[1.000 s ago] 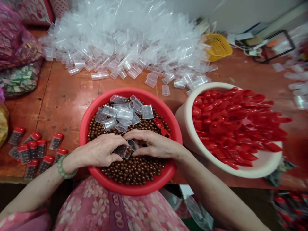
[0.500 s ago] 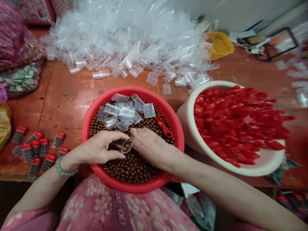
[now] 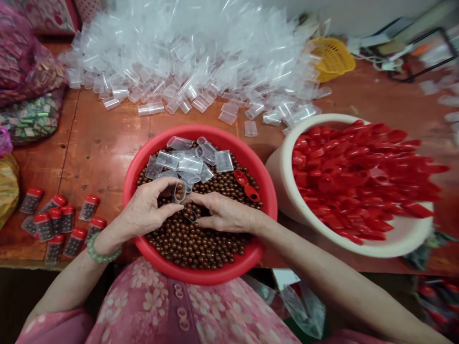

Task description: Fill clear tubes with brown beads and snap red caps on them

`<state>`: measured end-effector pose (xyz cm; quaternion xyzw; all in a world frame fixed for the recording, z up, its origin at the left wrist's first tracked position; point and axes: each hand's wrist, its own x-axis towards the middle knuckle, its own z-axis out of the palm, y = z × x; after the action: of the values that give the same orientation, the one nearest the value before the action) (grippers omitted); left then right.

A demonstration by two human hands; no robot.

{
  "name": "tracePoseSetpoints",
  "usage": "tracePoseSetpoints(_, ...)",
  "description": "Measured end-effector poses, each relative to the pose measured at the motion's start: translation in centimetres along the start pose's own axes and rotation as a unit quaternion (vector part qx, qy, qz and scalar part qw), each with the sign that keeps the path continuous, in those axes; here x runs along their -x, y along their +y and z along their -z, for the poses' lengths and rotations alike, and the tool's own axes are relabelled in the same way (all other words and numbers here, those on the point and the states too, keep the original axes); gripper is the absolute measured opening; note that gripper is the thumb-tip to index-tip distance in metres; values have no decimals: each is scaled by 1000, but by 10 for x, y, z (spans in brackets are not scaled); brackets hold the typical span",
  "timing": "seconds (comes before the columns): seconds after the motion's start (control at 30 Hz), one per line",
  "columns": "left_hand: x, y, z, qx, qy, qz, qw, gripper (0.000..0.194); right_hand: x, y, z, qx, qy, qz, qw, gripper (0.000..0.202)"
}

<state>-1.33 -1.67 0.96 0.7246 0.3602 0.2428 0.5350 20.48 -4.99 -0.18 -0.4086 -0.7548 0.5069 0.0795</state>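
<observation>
My left hand is closed around a small clear plastic container with a few brown balls in it, its open end facing me. Beside it, my right hand grips what looks like a second clear container, low among the balls and partly hidden by them and by my fingers. Both hands are over a red basin full of small brown balls. Empty clear containers lie on the balls at the far side. A red cap piece rests near the basin's right wall.
A white tub heaped with red caps stands right of the basin. Behind lies a large pile of clear containers and a yellow basket. Several filled, red-capped containers and plastic bags sit at left.
The left hand's container has moved up and slightly left and turned more upright. My right hand has shifted down and opened away from its bunched pose, with a clear rim now showing at its fingertips.
</observation>
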Motion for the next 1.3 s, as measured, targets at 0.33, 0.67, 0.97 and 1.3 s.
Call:
tracePoseSetpoints(0.33, 14, 15, 2, 135, -72, 15, 988, 35, 6, -8, -7, 126, 67, 19, 990, 36)
tracePoseSetpoints(0.67, 13, 16, -3, 68, -63, 39, 995, 41, 47, -20, -4, 195, 169, -62, 964, 25)
tracePoseSetpoints(0.97, 5, 23, -19, 155, -67, 44, 985, 39, 53, 0, 7, 443, 264, -291, 806, 13)
tracePoseSetpoints(1.3, 7, 15, -31, 323, -46, 131, 936, 43, 43, -8, -11, -102, 409, -62, 905, 21)
